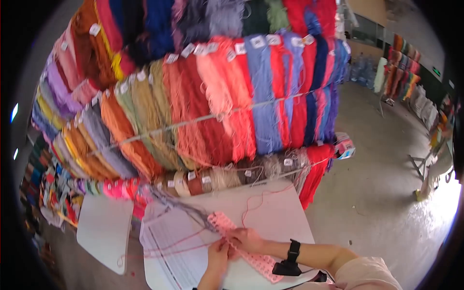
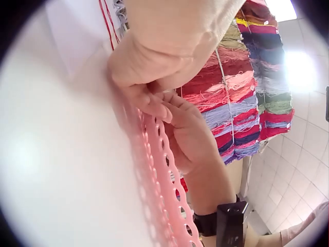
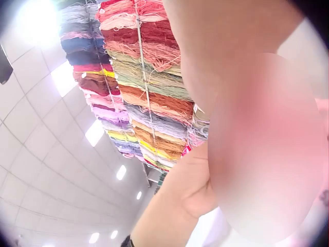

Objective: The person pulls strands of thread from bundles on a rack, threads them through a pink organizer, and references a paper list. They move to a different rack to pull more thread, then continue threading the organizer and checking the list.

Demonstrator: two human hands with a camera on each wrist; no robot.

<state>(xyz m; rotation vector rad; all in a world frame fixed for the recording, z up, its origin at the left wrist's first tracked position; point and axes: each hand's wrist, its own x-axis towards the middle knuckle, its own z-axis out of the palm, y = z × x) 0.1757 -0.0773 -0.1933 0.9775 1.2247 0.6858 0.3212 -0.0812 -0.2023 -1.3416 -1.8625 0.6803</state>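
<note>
A long pink strip with rows of holes (image 1: 263, 266) lies slantwise over the white table. My right hand (image 1: 246, 240) grips it near its middle, fingers bent over the edge. Close against it, my left hand (image 1: 219, 251) has thumb and fingers pinched together at the strip's edge; what lies between those fingertips is hidden. In the left wrist view, the fingertips of the left hand (image 2: 154, 62) and right hand (image 2: 190, 136) meet at the top of the strip (image 2: 167, 175). Thin red thread (image 1: 181, 240) trails left from the strip. Grey-purple threads (image 1: 191, 211) run from its far end.
A printed sheet (image 1: 169, 246) lies on the white table (image 1: 275, 198), left of the hands. A second white tabletop (image 1: 104, 229) stands further left. Beyond the table rises a rack of colourful yarn hanks (image 1: 217, 96) with small tags. A concrete floor (image 1: 372, 193) extends to the right.
</note>
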